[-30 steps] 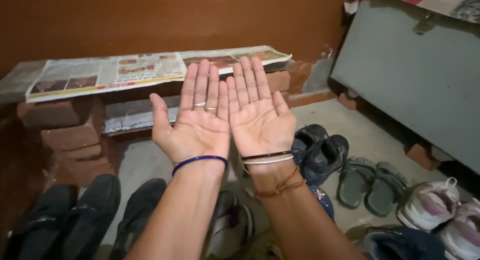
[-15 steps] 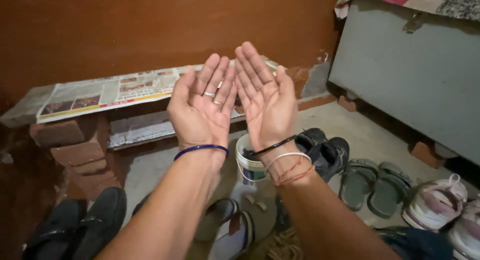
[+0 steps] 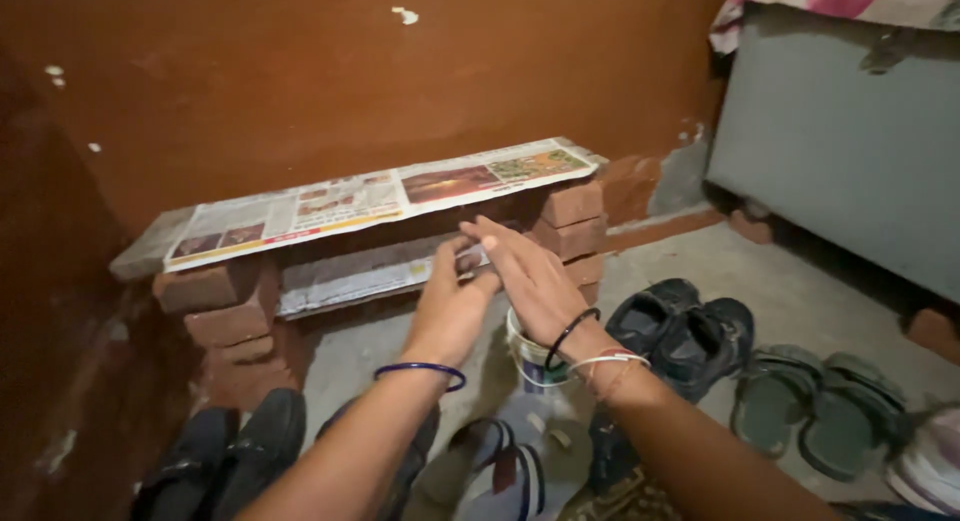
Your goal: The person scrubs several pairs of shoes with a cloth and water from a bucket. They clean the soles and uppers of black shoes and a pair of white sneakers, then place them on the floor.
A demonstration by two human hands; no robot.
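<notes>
My left hand (image 3: 447, 309) and my right hand (image 3: 532, 278) are stretched out side by side, backs up, in front of a low shelf of red bricks (image 3: 232, 306). Their fingertips meet near the front edge of the newspaper on the lower board (image 3: 345, 284). Neither hand has anything in it. The left wrist wears a blue bangle, the right wrist a black one, a white one and a red thread. A small white bucket (image 3: 528, 363) stands on the floor right under my right wrist.
A second newspaper sheet (image 3: 380, 196) covers the top board against the brown wall. A grey metal trunk (image 3: 850, 141) stands at the right. Black shoes (image 3: 685, 331), green sandals (image 3: 815, 406), more dark shoes (image 3: 225, 451) and a slipper (image 3: 500, 476) lie on the floor.
Both hands turned from palms up, raised together, to backs up and dropped forward towards the lower shelf. The view shifted left and down, showing the bucket.
</notes>
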